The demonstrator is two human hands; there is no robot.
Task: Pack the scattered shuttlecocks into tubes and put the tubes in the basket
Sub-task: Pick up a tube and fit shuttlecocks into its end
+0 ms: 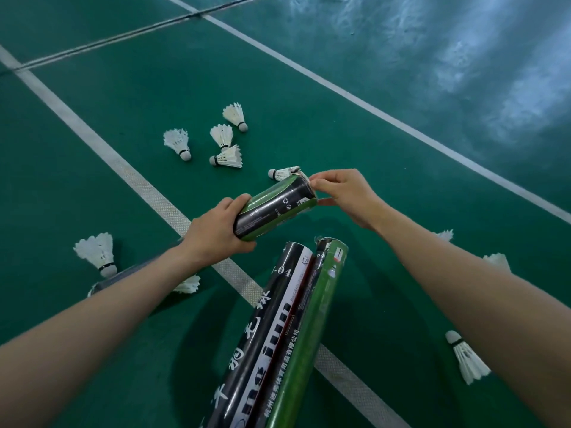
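Note:
My left hand (216, 233) grips the near end of a black-and-green shuttlecock tube (275, 206) held above the green court floor. My right hand (343, 196) pinches at the tube's far open end; what sits between its fingertips is hidden. Two more tubes, a black-and-white tube (265, 335) and a green tube (309, 335), point up toward me from the bottom centre. Several white shuttlecocks lie scattered: a cluster (222, 143) beyond the tube, one (282, 173) just behind its far end, one (99, 253) at left, one (468, 358) at right.
White court lines (129, 171) cross the green floor (401, 72) diagonally. More shuttlecocks peek out beside my left forearm (187, 284) and behind my right forearm (497, 261). No basket is in view.

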